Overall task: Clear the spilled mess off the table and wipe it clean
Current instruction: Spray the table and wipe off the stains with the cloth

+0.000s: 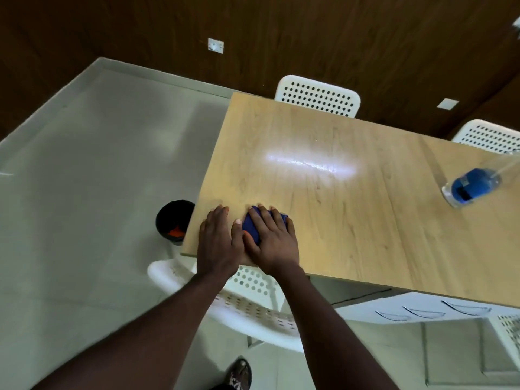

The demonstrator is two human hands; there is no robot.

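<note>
A dark blue cloth [251,227] lies bunched near the left front corner of the light wooden table [351,209]. My right hand [271,240] lies flat on top of it, fingers straight, pressing it onto the wood; most of the cloth is hidden under the palm. My left hand [218,243] rests flat on the table just left of the cloth, its thumb touching the cloth's edge. A wet-looking sheen [312,164] shows on the tabletop farther back.
A clear bottle with a blue label [472,187] stands at the table's right side. A black bin [174,220] with something orange inside sits on the floor left of the table. White perforated chairs stand behind [318,97] and under my arms [253,305].
</note>
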